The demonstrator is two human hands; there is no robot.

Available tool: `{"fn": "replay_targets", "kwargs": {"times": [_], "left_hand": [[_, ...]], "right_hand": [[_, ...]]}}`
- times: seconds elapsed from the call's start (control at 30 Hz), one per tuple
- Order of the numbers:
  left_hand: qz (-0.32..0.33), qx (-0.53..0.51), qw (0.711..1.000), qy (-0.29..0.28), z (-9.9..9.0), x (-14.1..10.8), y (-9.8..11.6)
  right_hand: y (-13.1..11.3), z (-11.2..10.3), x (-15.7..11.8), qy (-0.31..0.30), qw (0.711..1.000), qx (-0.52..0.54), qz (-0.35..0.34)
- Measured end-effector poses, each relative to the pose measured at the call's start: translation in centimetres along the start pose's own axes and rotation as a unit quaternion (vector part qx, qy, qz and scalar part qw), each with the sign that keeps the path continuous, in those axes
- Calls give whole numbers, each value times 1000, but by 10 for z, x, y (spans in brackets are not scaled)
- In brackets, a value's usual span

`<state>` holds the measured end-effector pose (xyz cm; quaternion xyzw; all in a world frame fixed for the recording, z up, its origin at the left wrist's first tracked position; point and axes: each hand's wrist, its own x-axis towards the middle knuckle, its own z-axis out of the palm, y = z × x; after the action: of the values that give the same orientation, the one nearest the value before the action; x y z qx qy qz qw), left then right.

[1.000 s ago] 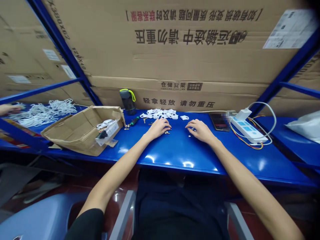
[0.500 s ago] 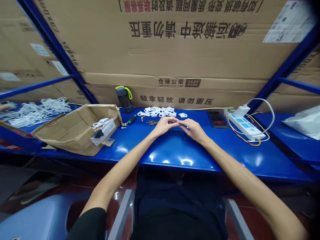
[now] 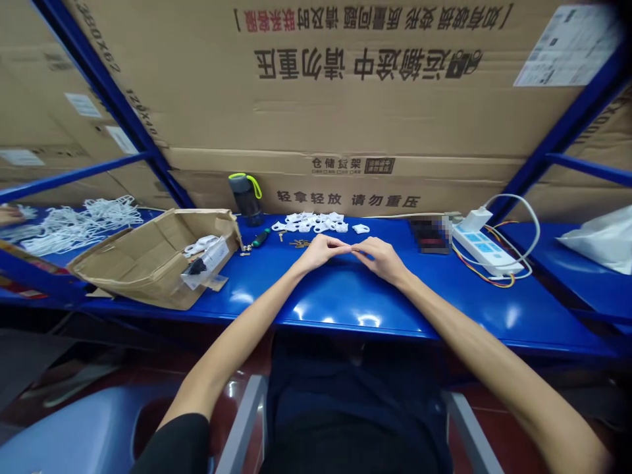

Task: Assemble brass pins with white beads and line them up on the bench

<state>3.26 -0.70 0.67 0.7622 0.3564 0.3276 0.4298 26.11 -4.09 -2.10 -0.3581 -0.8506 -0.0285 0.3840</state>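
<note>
the left hand [image 3: 320, 250] and right hand [image 3: 382, 257] meet fingertip to fingertip low over the blue table [image 3: 345, 309], fingers bent and drawn in toward a pinch; how tightly each closes, and whether a small part sits between the tips, i cannot tell. taking that meeting point as the clock's centre, with twelve facing away from the person, a lone white plastic piece [image 3: 361, 229] lies just past twelve, the pile of white pieces [image 3: 320, 224] around eleven, and the brass-coloured parts [image 3: 298, 243] between nine and ten, beside the left hand. for fine fingertip work like this, it would pay to keep one hand as a steady holder while the other makes small turns, press lightly, and stay low so anything dropped lands on the bare patch toward six. the green-handled screwdriver [image 3: 261, 238] at roughly nine-thirty seems within easy reach, with the bottle [image 3: 245, 201] behind it at ten. farther out, the cardboard tray [image 3: 138, 257] stands at nine, the phone [image 3: 429, 236] between two and three, and the power strip [image 3: 488, 250] at three; forearms are best kept inside those.
</note>
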Motion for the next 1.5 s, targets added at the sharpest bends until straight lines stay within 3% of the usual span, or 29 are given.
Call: {"fn": "replay_targets", "kwargs": {"times": [0.3,0.4,0.5,0.6,0.67,0.93,1.27,1.5], "left_hand": [[39,88,995,-22,-12,3,-6],[62,159,985,15,-32,-1,-15],[86,247,963,59,-60,-12,-28],[95,340,934,61,-84,-23,-38],[98,365,924,55,-90,-27,-39],[153,337,928,-50,-57,-21,-22],[105,388,915,-35,-30,-11,-18],[102,308,946,-11,-5,2,-6]], "right_hand": [[0,-6,2,-8,1000,-16,2],[6,-14,2,-22,999,-40,13],[16,-25,1,-73,994,-82,23],[25,-33,-2,-118,985,-124,26],[28,-36,-3,-126,983,-131,30],[13,-26,1,-130,987,-89,32],[5,-21,2,-144,986,-74,29],[-5,-11,4,-138,989,-31,40]]}}
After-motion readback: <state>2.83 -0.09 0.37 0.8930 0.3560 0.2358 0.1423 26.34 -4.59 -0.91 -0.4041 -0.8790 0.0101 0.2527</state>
